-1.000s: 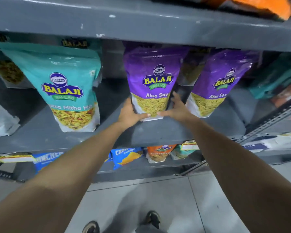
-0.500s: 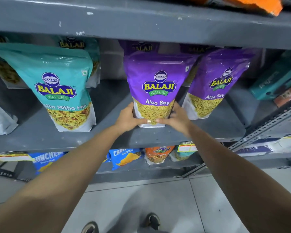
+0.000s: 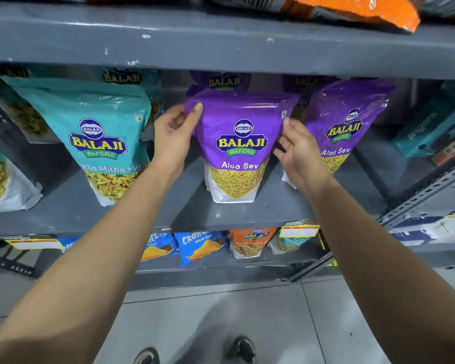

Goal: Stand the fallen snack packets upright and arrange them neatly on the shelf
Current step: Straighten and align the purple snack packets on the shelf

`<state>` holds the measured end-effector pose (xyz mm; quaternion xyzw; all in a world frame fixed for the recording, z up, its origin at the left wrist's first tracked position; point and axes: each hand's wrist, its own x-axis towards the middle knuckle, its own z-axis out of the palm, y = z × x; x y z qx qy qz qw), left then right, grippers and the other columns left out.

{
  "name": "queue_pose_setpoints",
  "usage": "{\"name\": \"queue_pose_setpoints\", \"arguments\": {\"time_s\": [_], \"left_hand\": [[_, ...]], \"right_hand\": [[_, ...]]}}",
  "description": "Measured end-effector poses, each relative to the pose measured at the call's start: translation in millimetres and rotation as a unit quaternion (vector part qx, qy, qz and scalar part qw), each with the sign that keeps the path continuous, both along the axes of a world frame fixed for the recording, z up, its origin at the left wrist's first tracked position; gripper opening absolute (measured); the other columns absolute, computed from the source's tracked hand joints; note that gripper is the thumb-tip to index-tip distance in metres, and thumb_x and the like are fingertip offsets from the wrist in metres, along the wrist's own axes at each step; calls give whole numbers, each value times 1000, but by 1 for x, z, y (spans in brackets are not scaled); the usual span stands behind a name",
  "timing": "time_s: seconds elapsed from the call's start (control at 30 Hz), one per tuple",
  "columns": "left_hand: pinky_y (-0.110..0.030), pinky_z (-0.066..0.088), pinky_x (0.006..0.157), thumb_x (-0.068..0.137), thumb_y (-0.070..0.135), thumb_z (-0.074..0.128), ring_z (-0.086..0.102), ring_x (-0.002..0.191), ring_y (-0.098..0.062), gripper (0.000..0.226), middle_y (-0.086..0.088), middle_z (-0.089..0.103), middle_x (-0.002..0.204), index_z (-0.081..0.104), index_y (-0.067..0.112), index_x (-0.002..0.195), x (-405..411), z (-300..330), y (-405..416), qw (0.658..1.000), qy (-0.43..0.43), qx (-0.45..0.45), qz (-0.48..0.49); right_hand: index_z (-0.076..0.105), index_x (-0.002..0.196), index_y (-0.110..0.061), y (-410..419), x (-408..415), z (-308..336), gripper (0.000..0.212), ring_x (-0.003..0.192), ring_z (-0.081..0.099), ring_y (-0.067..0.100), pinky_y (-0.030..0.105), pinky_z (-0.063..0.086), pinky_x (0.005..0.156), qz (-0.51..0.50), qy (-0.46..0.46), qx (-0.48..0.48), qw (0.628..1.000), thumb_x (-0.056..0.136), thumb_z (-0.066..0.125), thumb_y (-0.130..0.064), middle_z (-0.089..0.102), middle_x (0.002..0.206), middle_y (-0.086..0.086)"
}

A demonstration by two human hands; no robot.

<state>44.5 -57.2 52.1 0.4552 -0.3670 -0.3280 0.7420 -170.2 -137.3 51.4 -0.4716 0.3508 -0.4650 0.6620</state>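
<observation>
A purple Aloo Sev packet [image 3: 241, 143] stands upright in the middle of the grey shelf [image 3: 184, 214]. My left hand [image 3: 172, 137] pinches its upper left corner, thumb on the front. My right hand [image 3: 297, 151] rests at the packet's right edge with fingers spread, touching it lightly. A second purple Aloo Sev packet [image 3: 350, 127] leans just to the right, partly behind my right hand. More purple packets [image 3: 222, 80] stand behind. A teal Khatta Mitha Mix packet [image 3: 100, 137] stands at the left.
The shelf board above [image 3: 221, 43] hangs low over the packets and carries an orange packet [image 3: 352, 11]. Teal boxes [image 3: 431, 127] lie at the far right. Blue and orange packets [image 3: 202, 245] fill the shelf below. A slotted metal upright [image 3: 418, 200] is at right.
Both hands rose from the bottom of the purple packet to its upper part. The packet now stands straighter, and the view has drawn closer to the shelf.
</observation>
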Motion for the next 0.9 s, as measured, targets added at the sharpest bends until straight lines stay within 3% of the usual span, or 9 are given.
{"name": "queue_pose_setpoints", "arguments": {"time_s": [0.13, 0.33, 0.37, 0.43, 0.5, 0.6, 0.67, 0.77, 0.9], "left_hand": [[-19, 52, 68, 93, 6, 60, 66, 65, -2, 8, 8, 75, 69, 68, 6, 94, -1, 3, -3, 1000, 20, -6, 0], [-23, 54, 76, 94, 16, 60, 67, 71, -3, 9, 7, 76, 76, 67, 12, 99, 3, -4, -2, 999, 28, 13, -34], [-22, 54, 78, 91, 20, 63, 66, 73, -2, 11, 9, 76, 78, 65, 15, 101, 4, -9, 0, 998, 20, 31, -48], [-23, 54, 88, 72, 29, 77, 67, 87, -2, 43, 8, 74, 95, 59, 18, 110, 10, -29, 3, 994, -8, 87, -73], [-25, 51, 98, 57, 24, 86, 64, 109, -7, 78, -1, 67, 121, 51, 15, 126, 12, -56, 9, 979, -66, 160, -110], [-19, 47, 100, 61, 6, 90, 56, 124, -10, 91, -2, 56, 139, 41, 17, 136, 7, -92, 16, 940, -141, 254, -178], [-24, 51, 99, 60, 4, 90, 61, 119, -11, 87, 2, 61, 132, 44, 16, 132, 1, -109, 17, 923, -172, 277, -202], [-38, 52, 100, 53, 20, 94, 63, 114, -16, 88, 3, 65, 126, 50, 18, 130, -5, -125, 16, 916, -219, 295, -159], [-37, 53, 97, 64, 22, 90, 63, 113, -17, 77, 3, 64, 128, 51, 19, 130, -11, -127, 20, 916, -242, 298, -118]], "right_hand": [[61, 84, -21, -6, 1, -5, 16, 79, 62, 7, 29, 45, 89, -30, -3, -10, 999, 98, 52, -20, 71, 80, -10], [63, 103, -21, -8, -5, -17, 12, 104, 63, 15, 39, 41, 106, 28, -18, -15, 999, 97, 53, -25, 69, 107, -1], [62, 111, -20, -9, -9, -21, 18, 112, 62, 18, 41, 38, 109, 43, -7, -11, 999, 94, 55, -22, 68, 111, -1], [56, 127, -17, -9, -16, -33, 41, 123, 58, 19, 37, 41, 107, 66, 46, -9, 997, 87, 61, -14, 68, 114, 0], [49, 135, -16, -5, -21, -51, 61, 118, 63, 17, 26, 50, 93, 86, 117, -6, 989, 78, 70, -9, 68, 120, 5], [47, 134, -21, 2, -21, -78, 94, 125, 55, 25, 39, 45, 105, 112, 269, -6, 957, 51, 91, -25, 59, 133, 11], [47, 128, -19, 7, -18, -89, 87, 122, 55, 22, 31, 45, 102, 125, 318, -15, 940, 53, 92, -17, 59, 130, 8], [51, 117, -16, 12, -14, -95, 63, 98, 65, 13, 14, 52, 79, 107, 311, -32, 944, 66, 85, -1, 66, 111, 4], [55, 112, -21, 12, -15, -101, 56, 98, 68, 13, 29, 54, 89, 99, 305, -44, 946, 67, 85, -5, 69, 106, -2]]}}
